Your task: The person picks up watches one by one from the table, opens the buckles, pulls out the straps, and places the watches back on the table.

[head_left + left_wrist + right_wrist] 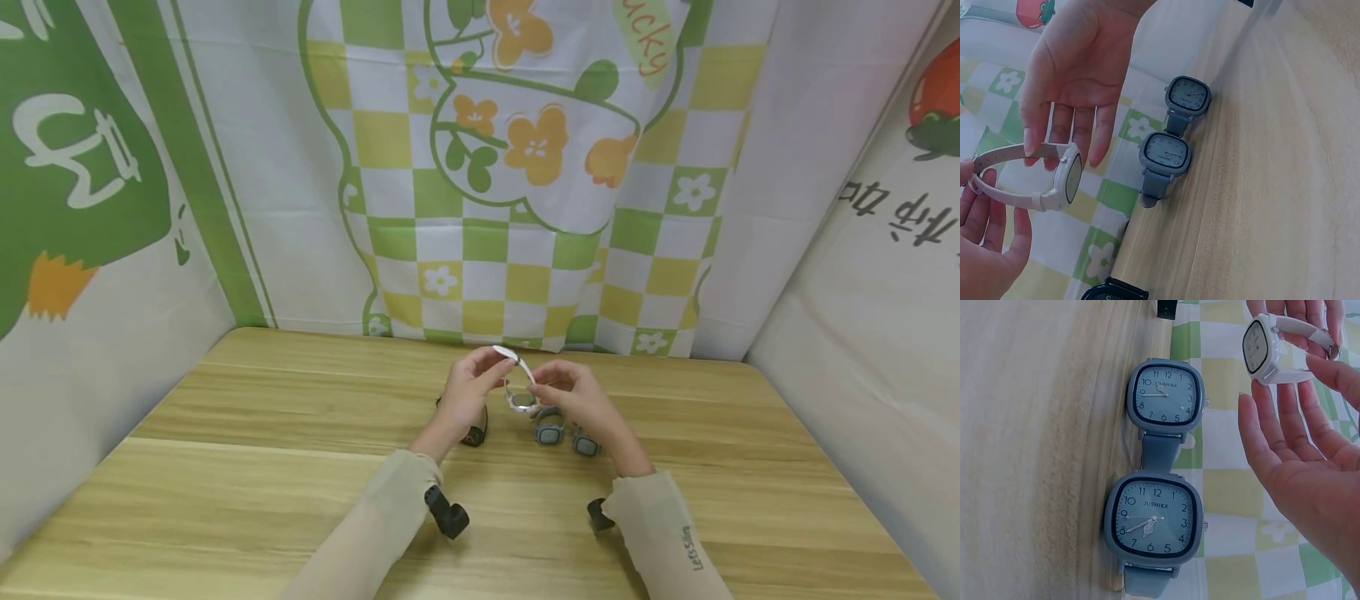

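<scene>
Both hands hold a white wristwatch (pixel 522 403) above the table, its strap closed in a loop. My left hand (pixel 467 390) pinches the strap at the buckle end. In the right wrist view my right hand (pixel 1307 425) has its thumb on the strap, with the other fingers extended beneath the watch. The white case (pixel 1060 181) hangs at the side of the loop away from the buckle. Just below the right hand, two blue-grey square watches (pixel 550 435) (pixel 1155 519) stand side by side on the table. A black watch (pixel 474 435) lies partly hidden behind the left hand.
The wooden table (pixel 262 492) reaches back to a checked cloth curtain (pixel 480 275), with white printed cloths at both sides. Black wrist-worn devices (pixel 447 512) sit at both sleeve cuffs.
</scene>
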A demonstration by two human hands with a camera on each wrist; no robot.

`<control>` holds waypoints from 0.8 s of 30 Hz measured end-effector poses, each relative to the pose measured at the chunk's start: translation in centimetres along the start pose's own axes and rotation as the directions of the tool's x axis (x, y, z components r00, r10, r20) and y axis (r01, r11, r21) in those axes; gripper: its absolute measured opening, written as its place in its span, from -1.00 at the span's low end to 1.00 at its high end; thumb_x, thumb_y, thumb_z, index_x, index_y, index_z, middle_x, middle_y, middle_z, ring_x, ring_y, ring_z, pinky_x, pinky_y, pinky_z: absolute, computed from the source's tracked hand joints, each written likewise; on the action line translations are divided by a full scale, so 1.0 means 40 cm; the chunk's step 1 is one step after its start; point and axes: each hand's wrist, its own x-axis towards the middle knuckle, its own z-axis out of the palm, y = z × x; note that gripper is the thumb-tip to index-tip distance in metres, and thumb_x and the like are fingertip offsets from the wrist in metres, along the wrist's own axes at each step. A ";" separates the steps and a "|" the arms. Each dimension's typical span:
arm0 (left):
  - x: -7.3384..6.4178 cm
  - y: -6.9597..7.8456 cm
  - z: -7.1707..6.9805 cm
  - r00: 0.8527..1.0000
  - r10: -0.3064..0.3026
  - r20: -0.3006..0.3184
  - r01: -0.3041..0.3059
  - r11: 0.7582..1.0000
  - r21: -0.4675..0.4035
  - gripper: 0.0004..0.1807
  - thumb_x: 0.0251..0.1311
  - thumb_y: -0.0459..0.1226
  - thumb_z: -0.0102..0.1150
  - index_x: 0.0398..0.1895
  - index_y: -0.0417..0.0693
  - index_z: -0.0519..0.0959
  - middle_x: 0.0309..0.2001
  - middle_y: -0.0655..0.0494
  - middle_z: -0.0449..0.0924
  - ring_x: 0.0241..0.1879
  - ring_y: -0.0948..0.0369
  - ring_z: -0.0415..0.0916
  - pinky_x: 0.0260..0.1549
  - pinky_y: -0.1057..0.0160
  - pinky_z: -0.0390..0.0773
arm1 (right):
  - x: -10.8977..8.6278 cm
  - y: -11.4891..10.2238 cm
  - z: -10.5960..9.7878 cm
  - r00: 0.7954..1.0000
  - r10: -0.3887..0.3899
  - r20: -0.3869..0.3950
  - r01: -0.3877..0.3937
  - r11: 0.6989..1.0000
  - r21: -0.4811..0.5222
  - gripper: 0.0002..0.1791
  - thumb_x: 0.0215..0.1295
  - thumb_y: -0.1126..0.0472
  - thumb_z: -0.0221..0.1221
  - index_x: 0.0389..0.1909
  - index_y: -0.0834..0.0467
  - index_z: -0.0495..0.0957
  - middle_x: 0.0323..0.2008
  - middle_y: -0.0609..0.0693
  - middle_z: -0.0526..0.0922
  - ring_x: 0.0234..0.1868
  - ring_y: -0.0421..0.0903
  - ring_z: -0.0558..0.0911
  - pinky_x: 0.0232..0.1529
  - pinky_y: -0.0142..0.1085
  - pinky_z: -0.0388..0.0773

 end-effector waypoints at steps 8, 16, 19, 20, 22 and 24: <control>-0.006 0.001 0.002 0.999 0.020 0.032 -0.021 1.000 0.014 -0.77 0.47 -0.45 0.20 0.05 -0.49 0.60 -0.06 -0.20 0.72 -0.18 0.38 0.61 -0.10 0.29 0.69 | 0.004 0.000 0.004 0.997 -0.057 -0.043 0.058 0.998 0.016 -0.70 0.43 0.40 0.27 0.09 0.47 0.56 -0.06 0.32 0.72 -0.10 -0.07 0.71 -0.03 -0.36 0.66; -0.003 -0.005 0.004 0.998 0.027 0.058 -0.030 0.998 0.054 -0.77 0.49 -0.42 0.19 0.06 -0.46 0.61 -0.02 -0.30 0.69 -0.11 0.16 0.65 -0.08 0.24 0.71 | 0.006 -0.006 0.013 0.982 -0.166 -0.087 0.168 0.985 0.024 -0.70 0.45 0.41 0.28 0.13 0.42 0.61 -0.10 0.36 0.72 -0.21 -0.17 0.71 -0.13 -0.30 0.73; -0.003 -0.008 0.003 0.998 0.026 0.061 -0.031 0.997 0.072 -0.76 0.51 -0.40 0.18 0.06 -0.46 0.62 -0.03 -0.28 0.70 -0.06 0.04 0.66 -0.10 0.24 0.72 | 0.008 -0.006 0.015 0.978 -0.186 -0.095 0.186 0.982 -0.001 -0.73 0.45 0.40 0.29 0.10 0.42 0.64 -0.13 0.34 0.73 -0.27 -0.09 0.72 -0.19 -0.29 0.74; -0.004 -0.007 0.002 0.998 0.023 0.061 -0.028 0.997 0.074 -0.76 0.51 -0.40 0.18 0.06 -0.46 0.62 -0.03 -0.28 0.70 -0.05 0.03 0.66 -0.10 0.25 0.72 | 0.008 -0.006 0.016 0.977 -0.190 -0.098 0.190 0.982 -0.010 -0.74 0.45 0.39 0.29 0.09 0.41 0.65 -0.14 0.33 0.73 -0.29 -0.08 0.73 -0.20 -0.30 0.74; -0.004 -0.005 0.001 0.998 0.020 0.057 -0.024 0.997 0.079 -0.75 0.52 -0.38 0.17 0.06 -0.45 0.62 -0.04 -0.27 0.70 -0.08 0.10 0.65 -0.11 0.26 0.72 | 0.008 -0.007 0.017 0.976 -0.194 -0.101 0.193 0.981 -0.025 -0.75 0.46 0.38 0.29 0.07 0.41 0.66 -0.15 0.32 0.73 -0.33 -0.11 0.72 -0.23 -0.32 0.73; -0.003 -0.002 -0.001 0.998 0.018 0.052 -0.023 0.997 0.080 -0.75 0.52 -0.38 0.18 0.06 -0.45 0.62 -0.06 -0.27 0.70 -0.11 0.19 0.63 -0.13 0.28 0.72 | 0.009 -0.008 0.017 0.976 -0.191 -0.106 0.188 0.982 -0.034 -0.76 0.46 0.37 0.29 0.05 0.40 0.67 -0.14 0.30 0.74 -0.36 -0.17 0.70 -0.24 -0.33 0.72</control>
